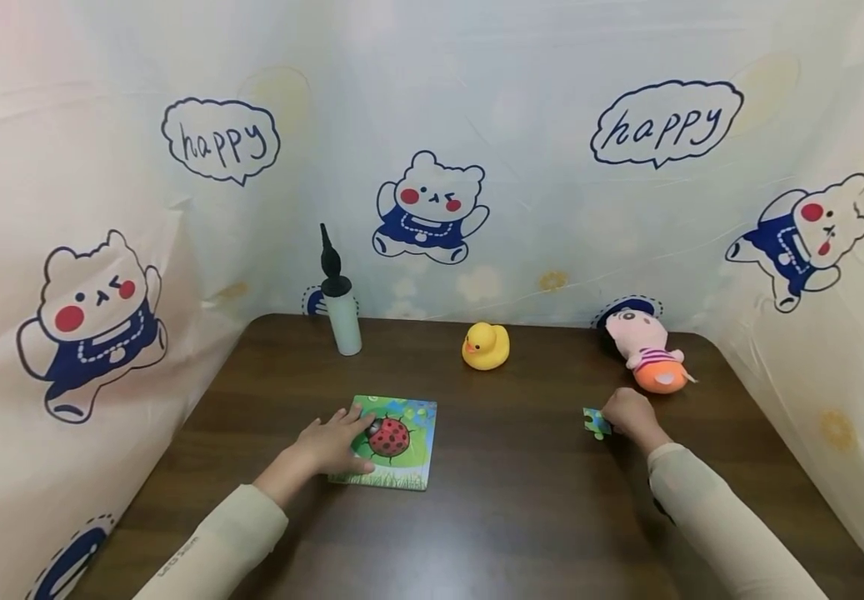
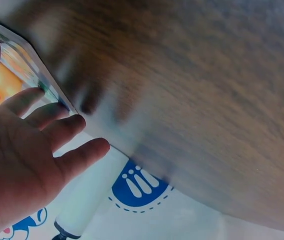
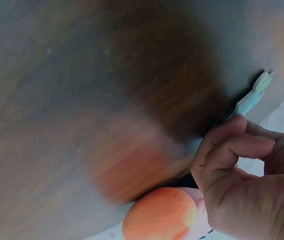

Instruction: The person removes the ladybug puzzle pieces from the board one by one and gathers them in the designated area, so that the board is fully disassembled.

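A square ladybug puzzle (image 1: 409, 433) lies flat on the dark wooden table (image 1: 491, 525), left of the middle. My left hand (image 1: 330, 443) rests on its left edge with the fingers spread; in the left wrist view this hand (image 2: 27, 145) shows straight, separate fingers along the puzzle's rim. Farther right, my right hand (image 1: 630, 414) pinches a small blue-green jigsaw piece (image 1: 595, 422) low over the table. In the right wrist view, curled fingers partly cover that jigsaw piece (image 3: 254, 97).
Behind the puzzle stands a pale hand pump (image 1: 345, 321) with a black nozzle. A yellow rubber duck (image 1: 486, 347) sits at the back middle. Just beyond my right hand lies a pink and orange plush toy (image 1: 645, 350). Printed cloth (image 1: 536, 250) hangs around the table's back and sides.
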`<move>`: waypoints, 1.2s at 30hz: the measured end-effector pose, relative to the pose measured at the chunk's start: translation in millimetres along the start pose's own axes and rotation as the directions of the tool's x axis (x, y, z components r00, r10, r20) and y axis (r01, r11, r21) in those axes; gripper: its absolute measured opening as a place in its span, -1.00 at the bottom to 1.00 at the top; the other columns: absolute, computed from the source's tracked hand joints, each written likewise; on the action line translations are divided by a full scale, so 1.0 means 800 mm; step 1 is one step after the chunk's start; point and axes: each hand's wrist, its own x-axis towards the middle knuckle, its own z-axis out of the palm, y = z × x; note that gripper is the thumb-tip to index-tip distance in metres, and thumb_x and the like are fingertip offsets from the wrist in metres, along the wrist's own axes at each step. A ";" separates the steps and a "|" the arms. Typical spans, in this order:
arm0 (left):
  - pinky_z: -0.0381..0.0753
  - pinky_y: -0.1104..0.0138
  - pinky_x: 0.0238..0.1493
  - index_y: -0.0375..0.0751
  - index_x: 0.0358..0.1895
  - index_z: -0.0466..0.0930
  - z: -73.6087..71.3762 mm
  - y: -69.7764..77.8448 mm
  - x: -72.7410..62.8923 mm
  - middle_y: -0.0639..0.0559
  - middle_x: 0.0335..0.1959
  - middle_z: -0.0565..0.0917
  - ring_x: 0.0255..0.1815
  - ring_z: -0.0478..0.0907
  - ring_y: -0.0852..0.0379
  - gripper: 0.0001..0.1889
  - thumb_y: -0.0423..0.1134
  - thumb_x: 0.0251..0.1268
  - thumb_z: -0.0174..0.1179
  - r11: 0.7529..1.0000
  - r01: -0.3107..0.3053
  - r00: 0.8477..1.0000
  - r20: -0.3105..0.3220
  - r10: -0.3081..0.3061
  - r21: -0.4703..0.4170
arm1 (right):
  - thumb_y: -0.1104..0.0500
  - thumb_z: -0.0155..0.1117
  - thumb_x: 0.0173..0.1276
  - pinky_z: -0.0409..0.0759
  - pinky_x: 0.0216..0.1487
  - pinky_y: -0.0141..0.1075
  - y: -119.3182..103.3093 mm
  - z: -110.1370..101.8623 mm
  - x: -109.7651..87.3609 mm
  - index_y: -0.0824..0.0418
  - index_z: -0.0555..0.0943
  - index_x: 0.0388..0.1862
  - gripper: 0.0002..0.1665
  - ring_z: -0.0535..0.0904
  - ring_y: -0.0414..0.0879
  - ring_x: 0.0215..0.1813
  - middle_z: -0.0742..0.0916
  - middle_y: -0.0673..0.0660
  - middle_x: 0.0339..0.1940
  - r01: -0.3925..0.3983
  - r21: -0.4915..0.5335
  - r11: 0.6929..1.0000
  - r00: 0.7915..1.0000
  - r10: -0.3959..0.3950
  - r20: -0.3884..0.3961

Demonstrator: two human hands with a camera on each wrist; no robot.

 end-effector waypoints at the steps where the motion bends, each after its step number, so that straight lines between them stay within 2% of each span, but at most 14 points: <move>1: -0.05 -0.30 0.28 -0.08 0.45 0.16 0.000 0.000 0.000 -0.19 0.49 0.04 0.47 -0.05 -0.25 -0.09 0.19 0.04 0.30 1.000 0.000 1.000 0.002 0.000 0.001 | 0.33 -0.01 0.13 0.46 -0.62 -0.38 -0.001 0.001 -0.001 0.21 0.43 -0.71 -0.75 0.46 -0.14 -0.69 0.52 0.07 -0.71 -0.006 0.010 1.000 1.000 0.006 -0.008; 6: -0.03 -0.30 0.28 -0.07 0.45 0.15 -0.002 0.001 0.000 -0.19 0.50 0.02 0.48 -0.06 -0.24 -0.10 0.19 0.05 0.30 1.000 0.002 1.000 0.007 -0.002 -0.010 | 0.29 0.02 0.27 0.54 -0.59 -0.35 -0.005 0.001 -0.006 0.34 0.50 -0.51 -0.81 0.50 -0.11 -0.64 0.54 0.14 -0.61 -0.030 0.057 0.998 0.999 0.031 -0.023; 11: 0.04 -0.27 0.28 -0.10 0.44 0.17 -0.001 0.001 0.001 -0.20 0.49 0.03 0.48 -0.05 -0.21 -0.09 0.18 0.04 0.31 1.000 0.003 1.000 0.019 -0.003 -0.004 | 0.08 0.13 0.36 0.49 -0.46 -0.25 -0.013 0.000 -0.012 0.40 0.50 -0.33 -0.65 0.50 -0.01 -0.45 0.59 0.20 -0.48 0.019 0.089 0.996 0.989 -0.006 -0.145; 15: 0.06 -0.24 0.28 -0.13 0.43 0.18 -0.004 0.002 0.002 -0.25 0.48 0.06 0.48 -0.05 -0.24 -0.09 0.18 0.04 0.31 1.000 -0.022 0.999 0.025 0.022 0.015 | -0.03 0.11 0.37 0.48 -0.33 -0.19 -0.039 -0.008 -0.020 0.36 0.50 -0.19 -0.58 0.50 0.06 -0.29 0.62 0.25 -0.31 0.053 0.135 0.989 0.969 -0.019 -0.244; 19: 0.05 -0.24 0.29 -0.13 0.43 0.19 -0.010 0.001 0.003 -0.24 0.47 0.08 0.47 -0.05 -0.26 -0.09 0.17 0.02 0.34 0.999 -0.039 0.999 0.019 0.039 0.010 | -0.02 0.10 0.37 0.46 -0.26 -0.14 -0.077 -0.020 -0.033 0.32 0.55 -0.19 -0.61 0.52 0.07 -0.27 0.66 0.24 -0.28 0.139 0.148 0.979 0.941 -0.084 -0.328; 24: 0.02 -0.23 0.30 -0.17 0.43 0.17 -0.012 -0.006 0.001 -0.17 0.48 0.09 0.49 -0.05 -0.21 -0.05 0.17 0.00 0.35 1.000 -0.002 1.000 0.026 0.002 0.014 | 0.04 0.14 0.34 0.44 -0.25 -0.16 -0.116 -0.020 -0.045 0.28 0.61 -0.24 -0.69 0.54 0.03 -0.29 0.69 0.19 -0.34 0.246 0.155 0.957 0.903 -0.167 -0.397; 27: 0.03 -0.23 0.31 -0.20 0.43 0.16 -0.008 -0.013 -0.001 -0.15 0.48 0.10 0.48 -0.04 -0.20 -0.03 0.20 -0.02 0.35 1.000 0.011 1.000 0.020 -0.011 0.019 | 0.05 0.16 0.33 0.42 -0.29 -0.21 -0.135 -0.014 -0.050 0.25 0.62 -0.26 -0.72 0.52 0.01 -0.34 0.67 0.16 -0.39 0.284 0.173 0.943 0.884 -0.187 -0.428; 33: 0.14 -0.24 0.24 -0.21 0.43 0.16 -0.001 -0.019 0.001 -0.14 0.48 0.09 0.46 0.03 -0.23 -0.02 0.20 -0.03 0.35 1.000 -0.001 1.000 -0.010 0.001 -0.023 | 0.05 0.17 0.31 0.39 -0.35 -0.27 -0.165 0.001 -0.052 0.18 0.64 -0.33 -0.77 0.50 -0.04 -0.42 0.65 0.11 -0.46 0.335 0.174 0.926 0.832 -0.204 -0.516; 36: 0.21 -0.23 0.21 -0.20 0.43 0.16 0.000 -0.020 0.000 -0.13 0.49 0.09 0.45 0.05 -0.24 -0.03 0.17 -0.02 0.36 0.999 -0.001 1.000 -0.015 0.000 -0.055 | 0.03 0.16 0.32 0.39 -0.38 -0.27 -0.180 0.009 -0.054 0.15 0.64 -0.34 -0.77 0.49 -0.06 -0.44 0.65 0.09 -0.48 0.355 0.179 0.917 0.820 -0.214 -0.530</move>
